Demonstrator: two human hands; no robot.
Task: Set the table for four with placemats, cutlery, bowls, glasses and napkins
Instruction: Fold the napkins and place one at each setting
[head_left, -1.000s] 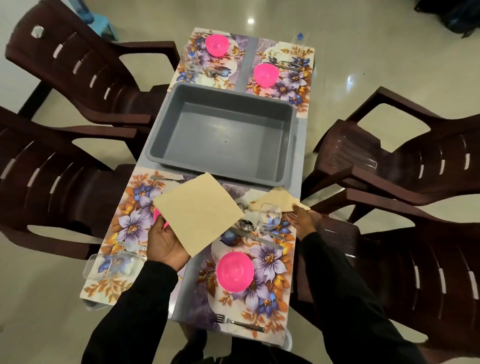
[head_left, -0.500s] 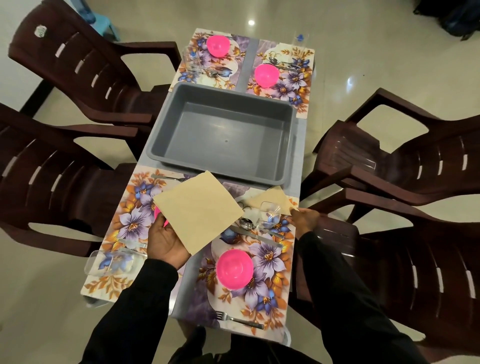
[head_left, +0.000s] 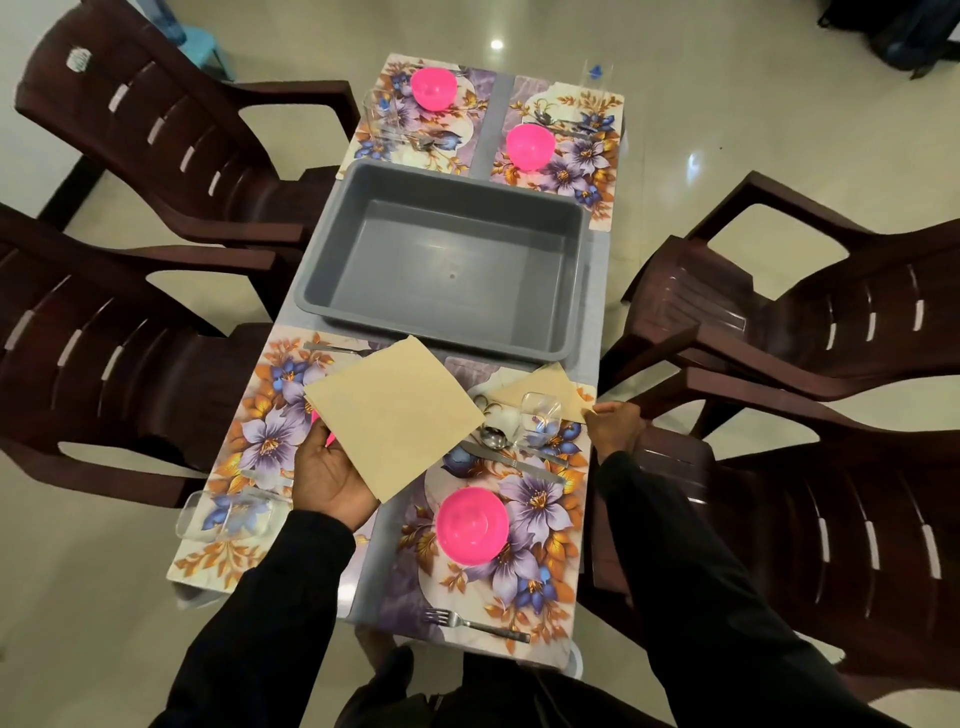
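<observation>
Gripping napkin stack (head_left: 395, 415) with left hand (head_left: 332, 475); right hand (head_left: 613, 431) pinches single napkin (head_left: 545, 388) on placemat (head_left: 535, 577).

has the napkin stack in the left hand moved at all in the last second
No. The napkin stack in the left hand is where it was, top corner just short of the near rim of the grey bin.

Grey tub (head_left: 467, 249) fills the table (head_left: 497, 119) middle — 4 chairs (head_left: 831, 322) hem both sides, near end open
</observation>
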